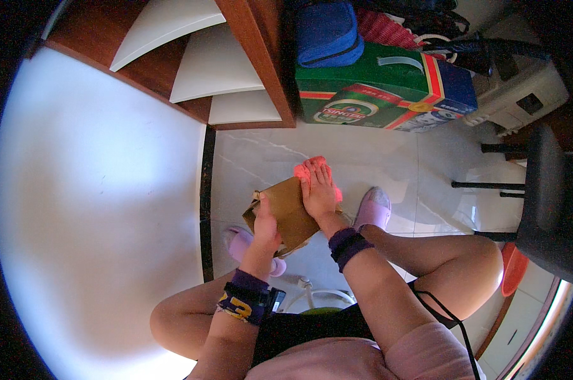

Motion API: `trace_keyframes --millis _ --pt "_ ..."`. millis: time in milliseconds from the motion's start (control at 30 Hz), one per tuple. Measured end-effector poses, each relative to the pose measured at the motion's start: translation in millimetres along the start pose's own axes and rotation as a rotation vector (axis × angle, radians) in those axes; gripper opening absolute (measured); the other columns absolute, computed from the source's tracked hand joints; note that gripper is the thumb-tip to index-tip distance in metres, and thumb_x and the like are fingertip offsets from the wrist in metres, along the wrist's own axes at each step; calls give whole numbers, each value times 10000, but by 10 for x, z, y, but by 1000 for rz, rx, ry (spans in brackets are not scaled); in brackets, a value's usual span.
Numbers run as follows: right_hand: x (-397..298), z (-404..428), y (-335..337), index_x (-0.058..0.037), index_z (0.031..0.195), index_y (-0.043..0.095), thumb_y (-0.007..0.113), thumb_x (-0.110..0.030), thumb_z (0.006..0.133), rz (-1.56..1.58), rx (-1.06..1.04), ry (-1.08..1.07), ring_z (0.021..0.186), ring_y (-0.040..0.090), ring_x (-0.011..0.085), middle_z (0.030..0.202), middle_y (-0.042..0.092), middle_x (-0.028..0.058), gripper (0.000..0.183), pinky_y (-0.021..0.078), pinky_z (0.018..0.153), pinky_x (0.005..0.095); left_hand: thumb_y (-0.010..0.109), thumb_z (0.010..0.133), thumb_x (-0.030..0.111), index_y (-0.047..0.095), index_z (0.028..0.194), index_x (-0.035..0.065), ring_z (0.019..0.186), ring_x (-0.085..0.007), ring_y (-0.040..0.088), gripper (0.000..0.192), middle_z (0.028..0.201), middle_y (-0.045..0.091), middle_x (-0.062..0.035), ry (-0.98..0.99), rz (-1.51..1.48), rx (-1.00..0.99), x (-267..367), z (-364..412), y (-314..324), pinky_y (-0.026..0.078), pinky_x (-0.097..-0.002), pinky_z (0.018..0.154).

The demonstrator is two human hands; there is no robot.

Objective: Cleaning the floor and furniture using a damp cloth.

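Observation:
A small brown cardboard box (291, 209) is held up between my knees, above the tiled floor. At its near left side my left hand (266, 223) grips it, the thumb lying along the top face and the fingers hidden underneath. My right hand (320, 194) lies with its fingers outstretched on a coral-pink cloth (305, 170), pressing it over the box's far right edge. The cloth bunches out past the fingertips and along the side of the hand. Torn-looking flaps stick out at the box's left corner.
A wooden shelf unit (248, 52) with white boards stands ahead, beside a green Tsingtao carton (362, 90) topped by a blue bag (326, 35). To the right are a dark chair (547, 204) and an orange-red basin (514, 268). A white wall (101, 199) borders the left.

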State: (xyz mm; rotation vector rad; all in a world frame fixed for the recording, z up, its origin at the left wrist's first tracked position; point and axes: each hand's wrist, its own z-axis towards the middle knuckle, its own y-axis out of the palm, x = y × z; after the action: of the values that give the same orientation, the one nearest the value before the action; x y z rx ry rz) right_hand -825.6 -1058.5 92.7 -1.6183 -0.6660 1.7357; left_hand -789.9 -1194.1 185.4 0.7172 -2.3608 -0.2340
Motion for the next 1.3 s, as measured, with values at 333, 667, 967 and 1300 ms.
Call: trace_keyframes --millis 333,667,967,1300 --pt "-956 -737 -320 -33 1365 464 475 -265 957 313 -150 -125 1315 404 399 1416 424 226 469 325 1094 466 318 995 549 468 1335 57 1171 -310 551 616 1296 562 -134 125 -104 -270 27 271 -370 428 -470 1016" --pt "47 -406 -67 22 1396 394 436 -279 954 -90 -41 4 1352 334 407 1430 394 251 537 214 1148 505 397 982 541 493 1301 35 1169 -263 559 606 1276 570 -117 67 -89 72 -52 44 -215 447 -441 999" --pt "-892 -1165 -303 38 1376 413 476 -185 935 351 61 183 1345 340 428 1419 406 263 499 250 1126 479 382 984 549 507 1265 -2 1102 -251 585 631 1231 588 -124 198 -74 -40 -90 132 -188 491 -400 926" --pt "-283 -729 -187 -42 1390 433 504 -262 948 156 -36 -26 1345 354 410 1445 384 247 499 286 1102 498 375 955 608 452 1337 49 1201 -317 523 682 1319 537 -141 30 -111 -59 8 26 -206 418 -470 1021"
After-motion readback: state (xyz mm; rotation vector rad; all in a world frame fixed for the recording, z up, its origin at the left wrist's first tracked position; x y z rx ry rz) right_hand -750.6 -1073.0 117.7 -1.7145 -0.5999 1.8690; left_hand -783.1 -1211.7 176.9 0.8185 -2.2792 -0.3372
